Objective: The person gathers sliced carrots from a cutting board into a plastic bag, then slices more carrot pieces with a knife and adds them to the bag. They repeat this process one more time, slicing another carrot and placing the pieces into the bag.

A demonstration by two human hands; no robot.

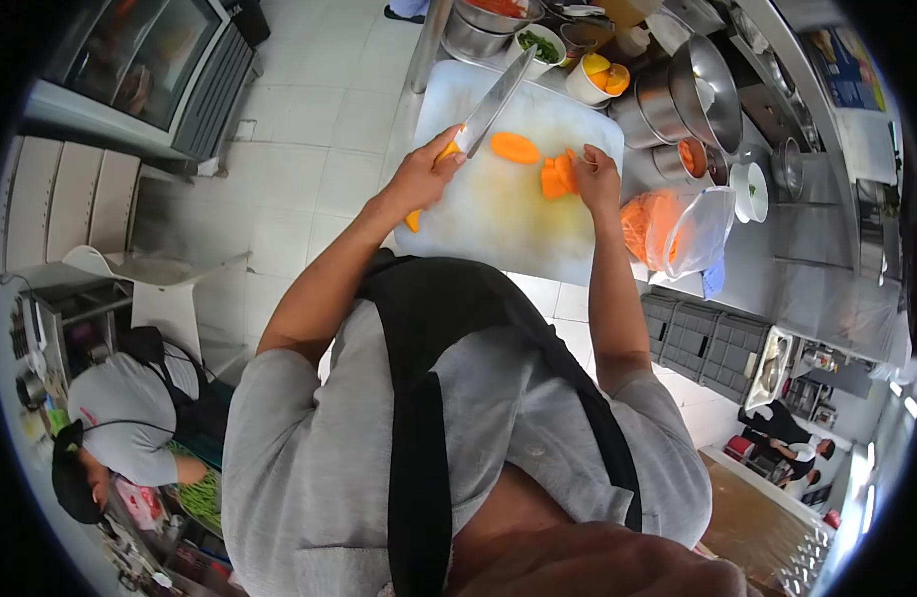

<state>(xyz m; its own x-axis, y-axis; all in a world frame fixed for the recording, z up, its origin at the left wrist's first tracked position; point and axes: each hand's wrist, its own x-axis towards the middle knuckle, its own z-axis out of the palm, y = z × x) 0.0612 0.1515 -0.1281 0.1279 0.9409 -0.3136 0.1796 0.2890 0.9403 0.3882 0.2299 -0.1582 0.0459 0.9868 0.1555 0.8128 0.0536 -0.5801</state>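
My left hand (425, 173) is closed round the handle of a large knife (498, 99), its blade slanting up and right over the white cutting board (458, 224). Under the left wrist shows a small orange-yellow piece (412, 220); whether it is handle or food I cannot tell. A long orange vegetable piece (515, 148) lies by itself on the board, right of the blade. Beside it is a group of orange slices (555, 178). My right hand (595, 177) has curled fingers pinching at the right edge of these slices.
Behind the board stand a cup of chopped greens (541, 46) and a tub of orange and yellow pieces (600, 77). Metal bowls (705, 95), a bag of orange pieces (667, 231) and a white bowl (748, 192) are at right. A co-worker (130, 408) is at lower left.
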